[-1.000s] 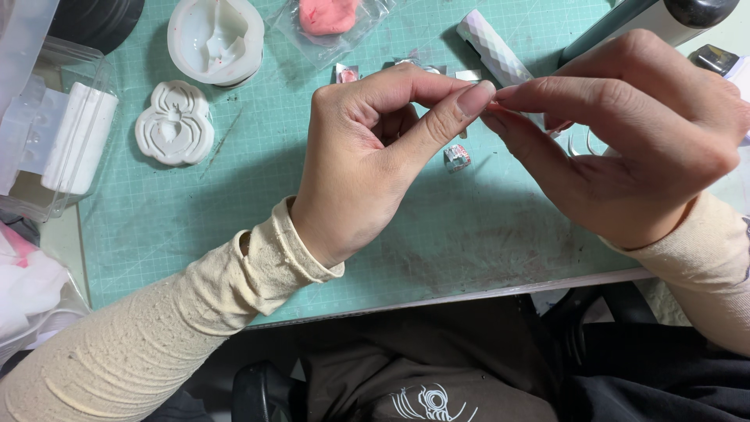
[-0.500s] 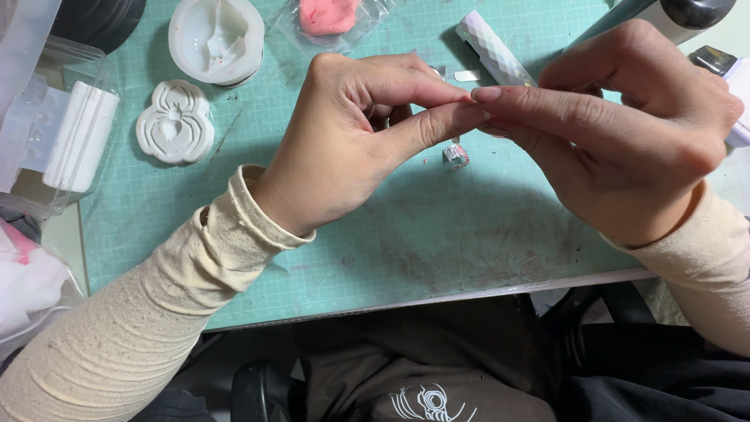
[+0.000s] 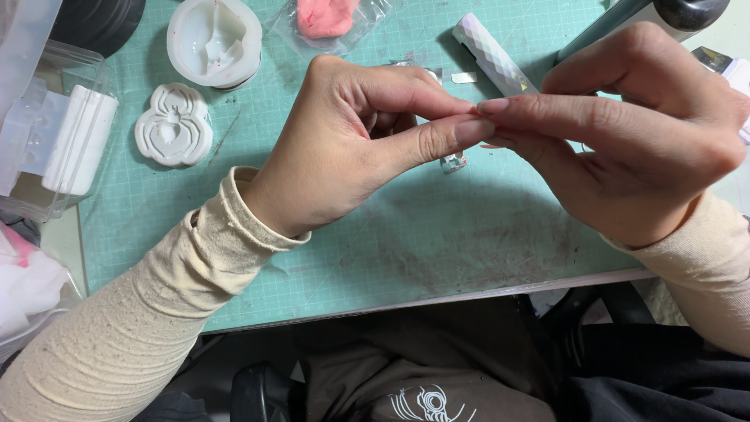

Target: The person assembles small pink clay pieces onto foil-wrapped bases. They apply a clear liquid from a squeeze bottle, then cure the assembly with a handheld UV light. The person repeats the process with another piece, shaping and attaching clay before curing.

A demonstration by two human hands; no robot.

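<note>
My left hand (image 3: 351, 148) and my right hand (image 3: 633, 133) meet fingertip to fingertip above the green cutting mat (image 3: 437, 242). Both pinch one tiny piece (image 3: 474, 112) between thumb and forefinger. Only slivers of pink show at the tips; the rest is hidden by the fingers. Just below the fingertips, a small clear and silver bit (image 3: 454, 162) lies on the mat. Behind the fingers lies a white faceted stick (image 3: 496, 55). Both arms wear cream ribbed sleeves.
On the mat at the back are a bag of pink clay (image 3: 324, 16), a round white mould (image 3: 215, 39) and a white spider-shaped mould (image 3: 173, 125). A clear plastic box holding a white block (image 3: 66, 141) stands at the left. A grey tool (image 3: 617, 23) lies at the top right.
Both hands have drifted slightly left and closer together. The fingertips stay pinched on the same tiny piece. The bit on the mat has not moved.
</note>
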